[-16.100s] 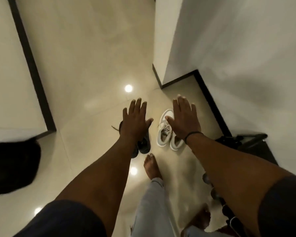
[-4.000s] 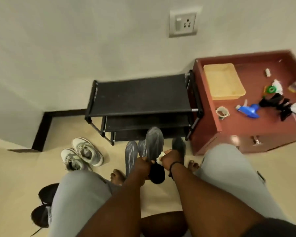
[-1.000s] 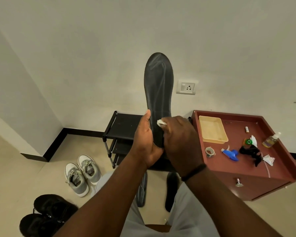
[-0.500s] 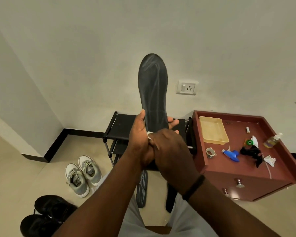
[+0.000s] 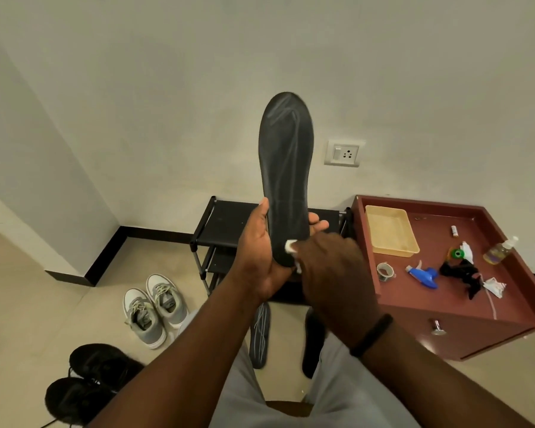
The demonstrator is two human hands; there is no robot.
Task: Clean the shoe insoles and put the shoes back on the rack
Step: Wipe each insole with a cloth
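The left hand [image 5: 261,257] grips a dark insole [image 5: 286,168] upright by its heel, above the rack [image 5: 226,223]. The right hand [image 5: 334,273] pinches a white wipe [image 5: 290,246] against the insole's lower end.

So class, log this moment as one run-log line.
left hand: holds black insole upright | right hand: wipes its heel end with white wipe | shoes: on floor

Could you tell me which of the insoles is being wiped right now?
The insole held upright in the left hand; the other two lie on the floor.
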